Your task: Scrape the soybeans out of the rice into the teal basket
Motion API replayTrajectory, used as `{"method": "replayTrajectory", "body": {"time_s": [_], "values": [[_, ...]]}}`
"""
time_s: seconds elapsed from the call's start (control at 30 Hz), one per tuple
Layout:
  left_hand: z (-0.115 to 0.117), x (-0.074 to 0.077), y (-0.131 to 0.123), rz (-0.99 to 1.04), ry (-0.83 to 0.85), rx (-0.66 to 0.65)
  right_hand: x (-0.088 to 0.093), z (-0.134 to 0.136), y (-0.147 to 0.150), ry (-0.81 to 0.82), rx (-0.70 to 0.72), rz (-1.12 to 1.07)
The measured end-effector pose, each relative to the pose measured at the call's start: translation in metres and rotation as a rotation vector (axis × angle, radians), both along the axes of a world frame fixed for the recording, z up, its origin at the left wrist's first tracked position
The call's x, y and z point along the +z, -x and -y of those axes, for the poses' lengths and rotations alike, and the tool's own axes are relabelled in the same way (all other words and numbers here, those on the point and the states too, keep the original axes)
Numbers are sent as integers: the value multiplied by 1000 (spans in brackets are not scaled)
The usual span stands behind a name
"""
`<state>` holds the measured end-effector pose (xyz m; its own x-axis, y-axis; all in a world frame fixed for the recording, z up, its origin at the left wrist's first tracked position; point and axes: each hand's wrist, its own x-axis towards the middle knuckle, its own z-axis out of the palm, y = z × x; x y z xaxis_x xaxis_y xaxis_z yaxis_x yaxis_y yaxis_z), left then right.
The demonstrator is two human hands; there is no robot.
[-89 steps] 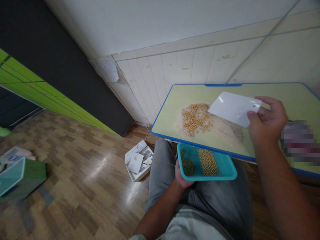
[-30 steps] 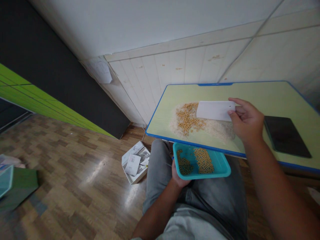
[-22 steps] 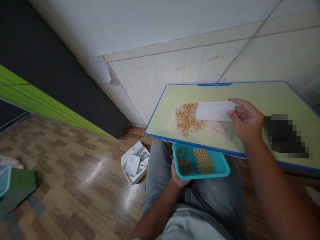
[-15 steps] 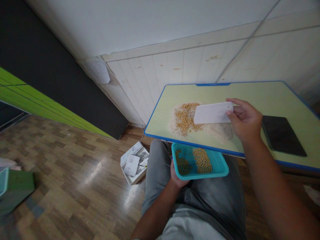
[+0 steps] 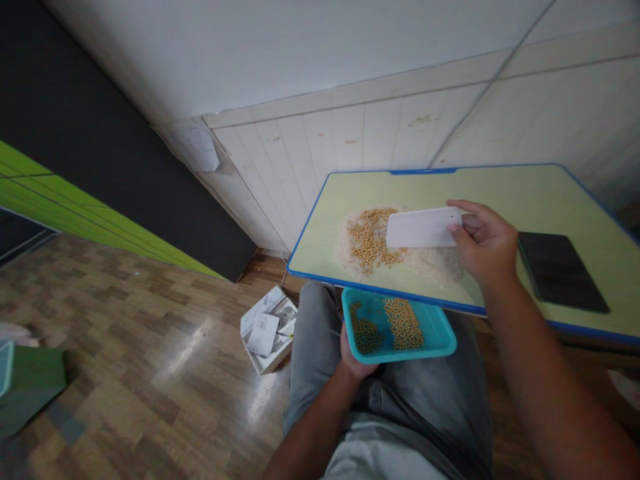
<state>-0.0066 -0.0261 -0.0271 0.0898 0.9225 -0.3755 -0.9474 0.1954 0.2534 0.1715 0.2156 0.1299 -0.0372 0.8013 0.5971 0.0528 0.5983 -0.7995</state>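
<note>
— Soybeans [image 5: 369, 237]: where do we find them, reading from the left?

— Our left hand [image 5: 354, 352] grasps the left end of a teal tray [image 5: 436, 328] from below and holds it just under the near edge of the blue-rimmed table [image 5: 500, 187]. Two small heaps of beans already lie in the tray. Above it, on the table, the yellow soybeans sit in a loose pile on a wider spread of pale grains [image 5: 440, 260].

— And the tool?

— A white scraper [image 5: 423, 228] stands on its long edge, with its left end touching the right side of the pile. Our right hand [image 5: 484, 245] pinches the scraper's right end, thumb in front and fingers behind. The beans therefore lie to the left of the grip, at the blade's far end.

— How do we sweep well?

— In our judgement, we press the edge flat on the table so no beans slip beneath it. We draw it gently toward the near edge, because beans roll, and hold the tray directly below the pile. A dark tablet [image 5: 563, 270] lies to the right, well apart.
</note>
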Motion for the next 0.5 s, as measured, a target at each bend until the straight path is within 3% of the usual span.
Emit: {"method": "replayTrajectory", "body": {"time_s": [0.5], "values": [[1, 3, 0, -24, 20, 4, 2, 0, -1, 1, 40, 13]]}}
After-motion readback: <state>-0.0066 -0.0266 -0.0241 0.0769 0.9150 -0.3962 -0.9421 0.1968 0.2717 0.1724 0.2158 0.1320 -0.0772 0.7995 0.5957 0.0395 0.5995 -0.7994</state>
